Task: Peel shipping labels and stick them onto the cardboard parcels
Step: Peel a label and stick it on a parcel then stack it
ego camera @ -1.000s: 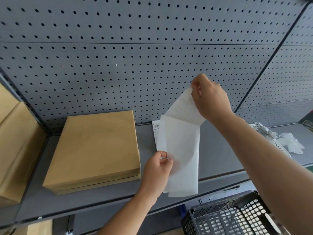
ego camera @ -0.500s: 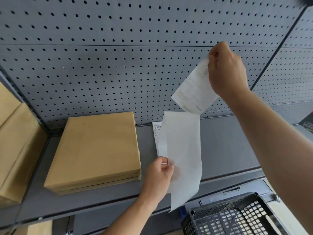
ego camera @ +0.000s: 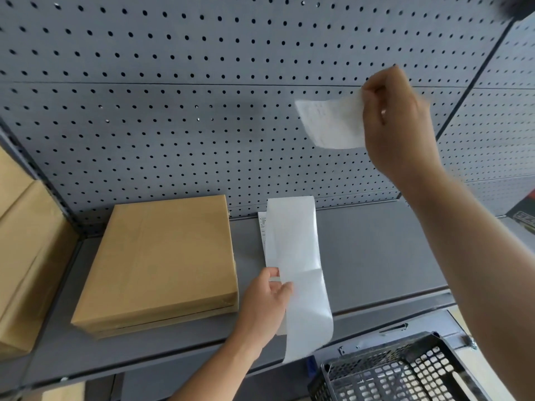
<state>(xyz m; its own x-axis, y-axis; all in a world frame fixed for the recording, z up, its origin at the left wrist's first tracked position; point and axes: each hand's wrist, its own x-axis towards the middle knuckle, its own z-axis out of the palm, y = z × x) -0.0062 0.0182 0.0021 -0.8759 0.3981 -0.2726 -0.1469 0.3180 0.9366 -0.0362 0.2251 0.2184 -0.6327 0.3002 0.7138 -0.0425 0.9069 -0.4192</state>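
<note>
A grey pegboard dotted with rows of dark holes was seen; the parcel was plain tan, the backing strip white, the basket black latticed

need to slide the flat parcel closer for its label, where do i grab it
Take the cardboard parcel by its front edge, from the front: it lies flat, its thin side faces you, its back is near the pegboard. That likely keeps the top bare for the label.
</note>
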